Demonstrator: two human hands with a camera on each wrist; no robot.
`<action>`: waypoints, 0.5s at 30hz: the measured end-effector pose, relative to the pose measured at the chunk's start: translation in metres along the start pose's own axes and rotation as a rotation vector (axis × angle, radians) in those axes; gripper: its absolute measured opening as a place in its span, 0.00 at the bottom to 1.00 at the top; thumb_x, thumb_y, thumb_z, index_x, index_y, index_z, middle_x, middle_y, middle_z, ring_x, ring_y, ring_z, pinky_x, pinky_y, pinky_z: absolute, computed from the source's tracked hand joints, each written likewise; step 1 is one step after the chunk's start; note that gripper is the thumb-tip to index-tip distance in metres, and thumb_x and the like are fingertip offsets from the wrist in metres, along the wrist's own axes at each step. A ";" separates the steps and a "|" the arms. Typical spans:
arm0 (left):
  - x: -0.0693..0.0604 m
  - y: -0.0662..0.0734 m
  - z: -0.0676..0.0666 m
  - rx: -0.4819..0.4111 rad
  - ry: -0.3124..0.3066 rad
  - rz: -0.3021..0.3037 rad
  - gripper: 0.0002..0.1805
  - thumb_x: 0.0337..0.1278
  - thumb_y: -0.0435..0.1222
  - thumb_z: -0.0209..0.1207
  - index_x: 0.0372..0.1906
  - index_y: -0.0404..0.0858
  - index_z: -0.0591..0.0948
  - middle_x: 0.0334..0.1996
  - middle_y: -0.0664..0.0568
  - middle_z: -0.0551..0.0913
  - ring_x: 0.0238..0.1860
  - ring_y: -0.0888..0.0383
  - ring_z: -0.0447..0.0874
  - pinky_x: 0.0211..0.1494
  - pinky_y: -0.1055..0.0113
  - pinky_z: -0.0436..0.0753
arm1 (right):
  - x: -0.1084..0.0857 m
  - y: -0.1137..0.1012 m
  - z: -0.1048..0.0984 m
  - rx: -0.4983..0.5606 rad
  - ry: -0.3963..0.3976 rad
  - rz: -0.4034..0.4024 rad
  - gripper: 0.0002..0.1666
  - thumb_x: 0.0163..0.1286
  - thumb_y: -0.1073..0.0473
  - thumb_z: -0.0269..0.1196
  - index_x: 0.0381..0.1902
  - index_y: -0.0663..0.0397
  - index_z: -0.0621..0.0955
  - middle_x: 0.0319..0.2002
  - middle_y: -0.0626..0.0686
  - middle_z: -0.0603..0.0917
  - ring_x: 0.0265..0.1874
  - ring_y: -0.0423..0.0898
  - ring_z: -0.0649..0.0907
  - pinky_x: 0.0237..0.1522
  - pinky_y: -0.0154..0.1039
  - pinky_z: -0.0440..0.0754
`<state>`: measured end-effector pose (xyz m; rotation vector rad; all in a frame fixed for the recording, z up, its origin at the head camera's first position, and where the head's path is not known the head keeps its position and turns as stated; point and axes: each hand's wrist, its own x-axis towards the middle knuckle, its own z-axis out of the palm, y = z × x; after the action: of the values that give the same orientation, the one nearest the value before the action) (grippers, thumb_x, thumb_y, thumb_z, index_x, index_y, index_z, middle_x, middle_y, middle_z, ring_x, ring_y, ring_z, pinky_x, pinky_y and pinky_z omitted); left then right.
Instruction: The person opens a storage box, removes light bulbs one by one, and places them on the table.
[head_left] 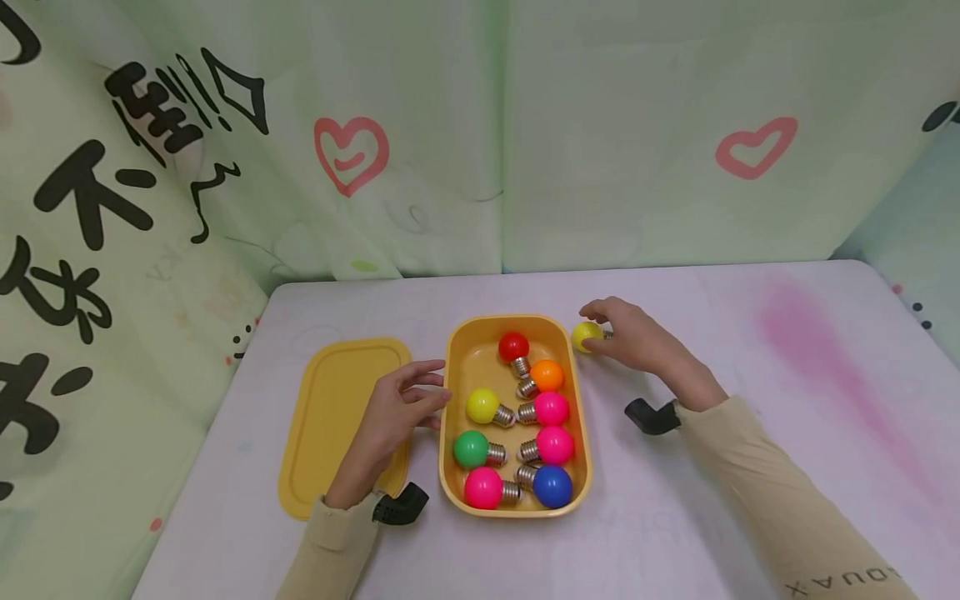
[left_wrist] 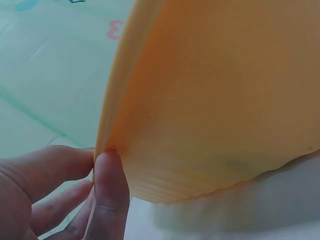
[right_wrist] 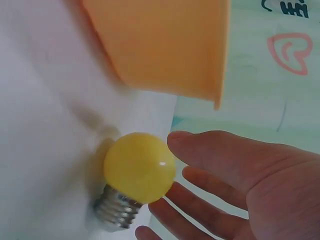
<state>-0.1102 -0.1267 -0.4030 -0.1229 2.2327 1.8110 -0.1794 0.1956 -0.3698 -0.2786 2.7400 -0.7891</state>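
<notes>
A yellow light bulb with a metal screw base lies on the table just right of the yellow box. My right hand is around this bulb. In the right wrist view the thumb is at the edge of the bulb, with the other fingers loosely bent beside it. At the box's left side, my left hand pinches the rim between thumb and finger, as the left wrist view shows. Inside the box lie several coloured bulbs, among them a green one and a blue one.
A flat yellow lid lies on the table left of the box, partly under my left forearm. Behind the table hangs a pale green curtain with red hearts. A pink stain marks the cloth on the right.
</notes>
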 end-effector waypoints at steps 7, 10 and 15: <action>-0.001 0.001 0.000 0.006 0.002 -0.008 0.25 0.59 0.33 0.67 0.63 0.41 0.78 0.51 0.42 0.81 0.38 0.54 0.85 0.38 0.65 0.88 | -0.003 -0.017 -0.001 -0.005 0.035 -0.033 0.29 0.69 0.61 0.63 0.65 0.66 0.72 0.62 0.67 0.74 0.62 0.65 0.73 0.60 0.59 0.78; -0.001 0.001 0.000 0.010 0.003 -0.005 0.25 0.60 0.33 0.66 0.63 0.41 0.78 0.51 0.41 0.81 0.38 0.54 0.85 0.38 0.64 0.88 | -0.004 -0.023 -0.001 0.000 0.051 -0.044 0.28 0.70 0.62 0.63 0.65 0.66 0.72 0.62 0.67 0.74 0.62 0.64 0.74 0.60 0.58 0.78; 0.000 0.000 0.000 0.008 0.002 0.001 0.25 0.59 0.32 0.66 0.63 0.40 0.78 0.50 0.41 0.82 0.37 0.55 0.85 0.37 0.65 0.88 | -0.006 -0.033 -0.002 0.005 0.075 -0.088 0.27 0.70 0.61 0.63 0.64 0.65 0.73 0.61 0.67 0.75 0.61 0.63 0.74 0.60 0.58 0.78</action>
<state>-0.1103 -0.1262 -0.4030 -0.1224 2.2416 1.8037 -0.1707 0.1703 -0.3487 -0.3778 2.8114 -0.8457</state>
